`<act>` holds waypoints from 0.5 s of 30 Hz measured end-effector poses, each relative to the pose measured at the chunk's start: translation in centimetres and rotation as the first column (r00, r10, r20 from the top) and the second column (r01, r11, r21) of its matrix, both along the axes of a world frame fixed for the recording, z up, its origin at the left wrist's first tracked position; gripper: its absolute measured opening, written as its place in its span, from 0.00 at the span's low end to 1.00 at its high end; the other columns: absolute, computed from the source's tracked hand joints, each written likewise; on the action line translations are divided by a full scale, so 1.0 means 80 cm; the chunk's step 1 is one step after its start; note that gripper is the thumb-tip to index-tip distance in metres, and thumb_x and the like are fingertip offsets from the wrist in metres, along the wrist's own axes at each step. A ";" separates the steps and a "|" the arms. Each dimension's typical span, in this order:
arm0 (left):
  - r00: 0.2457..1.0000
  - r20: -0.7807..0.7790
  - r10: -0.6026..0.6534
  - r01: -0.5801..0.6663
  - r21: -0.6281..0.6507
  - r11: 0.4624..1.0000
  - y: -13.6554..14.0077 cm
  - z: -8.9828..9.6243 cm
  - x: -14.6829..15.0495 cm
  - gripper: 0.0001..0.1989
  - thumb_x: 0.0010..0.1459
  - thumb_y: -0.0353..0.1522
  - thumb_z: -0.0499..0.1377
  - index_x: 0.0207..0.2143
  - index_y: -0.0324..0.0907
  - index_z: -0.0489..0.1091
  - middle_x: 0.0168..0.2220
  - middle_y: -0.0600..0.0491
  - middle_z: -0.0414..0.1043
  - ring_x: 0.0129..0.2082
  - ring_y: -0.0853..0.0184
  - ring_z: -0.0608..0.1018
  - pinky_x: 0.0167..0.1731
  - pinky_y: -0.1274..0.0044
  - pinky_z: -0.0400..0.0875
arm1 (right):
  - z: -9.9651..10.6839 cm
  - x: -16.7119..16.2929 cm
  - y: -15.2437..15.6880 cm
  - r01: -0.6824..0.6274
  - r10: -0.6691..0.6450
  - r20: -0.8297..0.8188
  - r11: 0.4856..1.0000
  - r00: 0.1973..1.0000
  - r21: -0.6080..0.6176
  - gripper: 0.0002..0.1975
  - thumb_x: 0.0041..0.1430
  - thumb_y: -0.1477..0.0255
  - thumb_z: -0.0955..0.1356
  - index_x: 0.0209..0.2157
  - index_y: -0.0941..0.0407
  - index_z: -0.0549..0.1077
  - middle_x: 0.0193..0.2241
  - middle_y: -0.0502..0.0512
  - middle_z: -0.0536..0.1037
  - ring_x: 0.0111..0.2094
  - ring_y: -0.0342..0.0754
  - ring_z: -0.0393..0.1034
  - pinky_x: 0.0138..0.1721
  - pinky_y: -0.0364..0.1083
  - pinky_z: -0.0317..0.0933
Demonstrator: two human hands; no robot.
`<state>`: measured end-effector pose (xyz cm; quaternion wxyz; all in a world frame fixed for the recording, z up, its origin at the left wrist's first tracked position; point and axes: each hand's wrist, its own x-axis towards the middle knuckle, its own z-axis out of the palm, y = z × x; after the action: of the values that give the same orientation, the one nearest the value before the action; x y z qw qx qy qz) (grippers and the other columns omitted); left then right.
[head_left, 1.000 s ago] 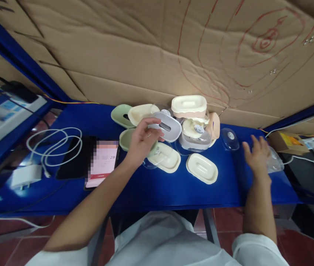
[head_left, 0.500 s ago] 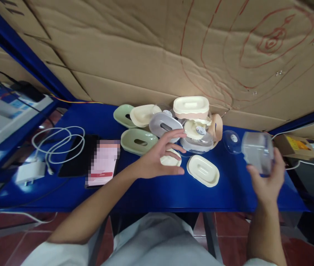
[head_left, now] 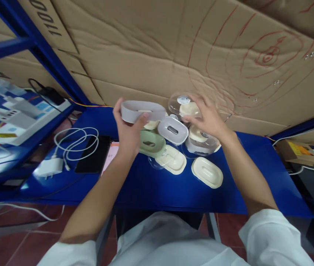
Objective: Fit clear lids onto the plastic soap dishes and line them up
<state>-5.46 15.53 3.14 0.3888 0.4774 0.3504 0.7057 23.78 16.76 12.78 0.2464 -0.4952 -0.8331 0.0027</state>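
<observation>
My left hand [head_left: 129, 133] grips a grey oval plastic tray [head_left: 142, 111] by its left end and near side, lifted over the pile. To its right, my right hand [head_left: 208, 114] has its thumb and fingers round the right edge of a clear domed lid [head_left: 175, 103] with a round white sticker. A cream piece shows through that lid. Between and below my hands lie another grey slotted tray [head_left: 173, 130], a green slotted tray [head_left: 152, 143] and a cream oval lid [head_left: 173, 159]. A separate cream lid [head_left: 207, 172] lies nearer me. My right hand partly hides the pile.
A stacked grey box with a clear cover [head_left: 201, 146] sits under my right wrist. On the left are a white charger with its coiled cable [head_left: 76, 142], a black tablet-like slab [head_left: 92, 157] and a phone. A cardboard wall [head_left: 134, 55] closes the back; an open carton [head_left: 297, 153] stands right.
My left hand, open before, now holds a grey tray farther left. My right hand has left the far right, where it held a clear-covered box, and is now at the domed lid.
</observation>
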 end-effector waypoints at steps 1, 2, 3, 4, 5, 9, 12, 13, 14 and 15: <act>0.998 0.026 0.049 -0.049 -0.010 0.999 0.006 -0.003 -0.005 0.45 0.60 0.49 0.73 0.71 0.65 0.52 0.70 0.53 0.61 0.68 0.54 0.71 0.59 0.63 0.79 | 0.002 0.005 0.009 0.019 -0.019 0.052 1.000 0.998 -0.014 0.36 0.68 0.48 0.72 0.71 0.46 0.66 0.75 0.60 0.62 0.76 0.70 0.53 0.72 0.78 0.48; 0.995 0.057 0.088 -0.086 -0.022 0.996 0.010 -0.006 -0.009 0.45 0.60 0.48 0.74 0.70 0.66 0.52 0.71 0.53 0.60 0.68 0.54 0.71 0.58 0.64 0.80 | 0.003 0.008 0.016 0.030 -0.027 0.087 0.999 0.996 -0.029 0.35 0.67 0.48 0.72 0.70 0.44 0.67 0.75 0.58 0.62 0.76 0.71 0.53 0.72 0.79 0.47; 0.989 0.090 0.114 -0.111 -0.039 0.993 0.014 -0.009 -0.011 0.45 0.59 0.47 0.75 0.69 0.66 0.52 0.71 0.52 0.60 0.67 0.55 0.71 0.56 0.64 0.81 | 0.005 0.011 0.020 0.035 -0.030 0.105 0.999 0.994 -0.039 0.35 0.66 0.48 0.73 0.70 0.43 0.68 0.75 0.56 0.62 0.75 0.71 0.53 0.72 0.80 0.46; 0.985 0.118 0.129 -0.123 -0.054 0.991 0.017 -0.012 -0.012 0.46 0.57 0.46 0.76 0.69 0.65 0.53 0.70 0.51 0.60 0.66 0.55 0.72 0.56 0.64 0.82 | 0.007 0.012 0.020 0.038 -0.033 0.108 0.998 0.994 -0.041 0.35 0.66 0.48 0.73 0.70 0.42 0.67 0.75 0.56 0.62 0.75 0.72 0.53 0.71 0.81 0.45; 0.983 0.133 0.129 -0.122 -0.065 0.990 0.018 -0.013 -0.011 0.47 0.56 0.46 0.77 0.69 0.65 0.53 0.70 0.50 0.60 0.66 0.55 0.73 0.55 0.64 0.82 | 0.010 0.010 0.019 0.040 -0.037 0.100 0.999 0.994 -0.034 0.35 0.67 0.48 0.72 0.70 0.43 0.67 0.76 0.57 0.61 0.76 0.72 0.53 0.71 0.81 0.46; 0.995 0.089 0.035 -0.031 -0.045 0.998 0.014 -0.011 0.001 0.49 0.56 0.47 0.77 0.70 0.64 0.52 0.68 0.48 0.63 0.66 0.53 0.73 0.59 0.60 0.79 | 0.024 -0.020 -0.006 -0.027 0.027 0.007 1.000 1.000 -0.015 0.31 0.73 0.51 0.67 0.72 0.46 0.66 0.75 0.62 0.62 0.76 0.67 0.54 0.72 0.76 0.50; 0.994 0.089 -0.068 0.069 -0.015 0.997 0.001 0.000 0.010 0.49 0.54 0.49 0.77 0.71 0.62 0.55 0.68 0.48 0.65 0.68 0.51 0.73 0.62 0.59 0.76 | 0.029 -0.055 -0.026 -0.215 0.211 -0.069 0.975 0.975 -0.059 0.34 0.72 0.52 0.69 0.74 0.44 0.63 0.75 0.59 0.63 0.77 0.62 0.54 0.74 0.68 0.54; 0.989 0.092 -0.116 0.117 -0.009 0.993 -0.004 0.004 0.012 0.49 0.54 0.51 0.77 0.71 0.61 0.56 0.68 0.48 0.66 0.68 0.51 0.73 0.63 0.59 0.75 | 0.029 -0.066 -0.030 -0.279 0.272 -0.085 0.957 0.959 -0.083 0.36 0.70 0.52 0.71 0.74 0.43 0.62 0.75 0.58 0.63 0.77 0.61 0.54 0.74 0.67 0.55; 0.982 0.091 -0.168 0.169 -0.003 0.986 -0.009 0.007 0.014 0.49 0.53 0.53 0.76 0.71 0.61 0.57 0.67 0.49 0.67 0.67 0.50 0.73 0.63 0.59 0.75 | 0.029 -0.074 -0.033 -0.331 0.321 -0.099 0.938 0.942 -0.107 0.37 0.69 0.52 0.72 0.74 0.43 0.63 0.75 0.57 0.62 0.77 0.61 0.54 0.74 0.66 0.56; 0.972 0.089 -0.219 0.220 0.003 0.976 -0.013 0.010 0.015 0.49 0.53 0.54 0.76 0.71 0.61 0.58 0.66 0.49 0.69 0.67 0.49 0.74 0.63 0.59 0.75 | 0.027 -0.079 -0.035 -0.371 0.357 -0.115 0.920 0.927 -0.127 0.35 0.69 0.53 0.73 0.73 0.42 0.65 0.75 0.57 0.62 0.77 0.60 0.55 0.74 0.65 0.56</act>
<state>-4.24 14.48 3.97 0.4811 0.4803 0.2803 0.6777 17.43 13.95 14.97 0.2417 -0.3478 -0.8962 0.1319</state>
